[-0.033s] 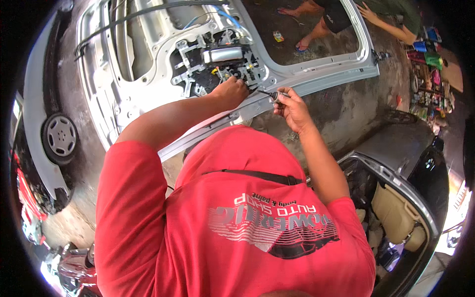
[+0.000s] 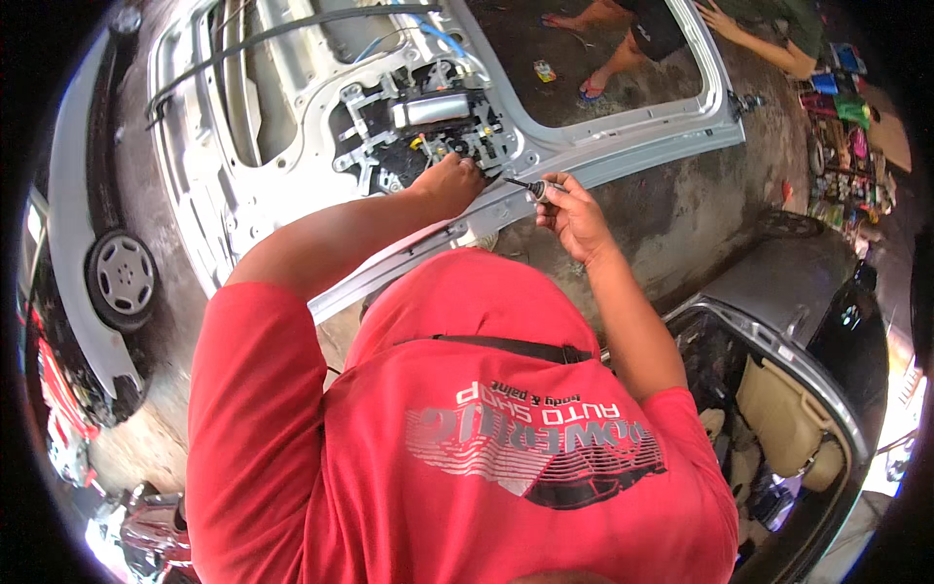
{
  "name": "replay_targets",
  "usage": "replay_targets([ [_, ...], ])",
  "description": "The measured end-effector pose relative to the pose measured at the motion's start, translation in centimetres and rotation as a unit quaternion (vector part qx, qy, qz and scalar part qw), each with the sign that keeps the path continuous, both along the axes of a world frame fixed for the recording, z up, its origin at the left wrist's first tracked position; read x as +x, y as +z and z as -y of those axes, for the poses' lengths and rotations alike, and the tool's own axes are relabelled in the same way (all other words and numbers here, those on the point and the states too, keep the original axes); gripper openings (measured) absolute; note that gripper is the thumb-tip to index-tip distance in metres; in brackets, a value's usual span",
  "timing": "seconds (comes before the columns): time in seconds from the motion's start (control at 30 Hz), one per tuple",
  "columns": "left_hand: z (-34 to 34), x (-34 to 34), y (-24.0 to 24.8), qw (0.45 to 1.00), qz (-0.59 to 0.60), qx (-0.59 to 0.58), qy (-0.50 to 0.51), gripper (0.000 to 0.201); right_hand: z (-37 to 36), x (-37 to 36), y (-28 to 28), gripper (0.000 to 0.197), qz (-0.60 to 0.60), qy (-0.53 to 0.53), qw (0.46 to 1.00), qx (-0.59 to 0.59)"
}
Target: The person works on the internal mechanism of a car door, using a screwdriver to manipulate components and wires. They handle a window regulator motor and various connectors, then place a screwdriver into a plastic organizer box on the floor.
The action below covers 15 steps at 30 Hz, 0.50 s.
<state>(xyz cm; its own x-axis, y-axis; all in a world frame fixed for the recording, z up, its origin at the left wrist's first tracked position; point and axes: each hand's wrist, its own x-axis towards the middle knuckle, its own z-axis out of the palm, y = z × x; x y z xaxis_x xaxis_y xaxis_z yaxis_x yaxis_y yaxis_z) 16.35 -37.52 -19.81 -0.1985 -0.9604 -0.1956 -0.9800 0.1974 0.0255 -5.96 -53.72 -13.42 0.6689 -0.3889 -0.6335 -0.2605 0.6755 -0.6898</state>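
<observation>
A bare silver vehicle door [image 2: 623,131] lies in front of me. A mechanism of black plate and metal brackets [image 2: 360,146] is set in it, along with a silver handle-like bar [image 2: 431,110]. My left hand [image 2: 452,185] is bent against the mechanism's near edge, its fingers closed and their tips partly hidden. Just to its right, my right hand [image 2: 576,222] is closed around a screwdriver-like tool [image 2: 530,187] with a thin dark shaft. The tool's tip points left toward my left hand. Whether it touches anything, I cannot tell.
A long black strip [image 2: 292,31] crosses the door's far part. Beyond the window opening are another person's legs [image 2: 621,70]; their arm [image 2: 754,44] reaches to the door's frame. A grey car [image 2: 83,224] stands left, a dark car [image 2: 778,282] right. Clutter [image 2: 846,146] lies far right.
</observation>
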Motion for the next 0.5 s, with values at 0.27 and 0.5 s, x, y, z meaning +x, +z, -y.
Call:
replay_targets([
  [0.27, -0.4, -1.5, -0.4, 0.994, 0.064, 0.063, 0.057, 0.027, 1.5, -4.2, -1.4, 0.023, 0.091, -0.063, 0.987, 0.118],
  [0.5, 0.1, -2.8, 0.3, 0.977, 0.051, 0.093, 0.185, 0.022, 3.4, -4.4, -2.9, 0.023, 0.093, 0.001, 0.991, 0.098],
])
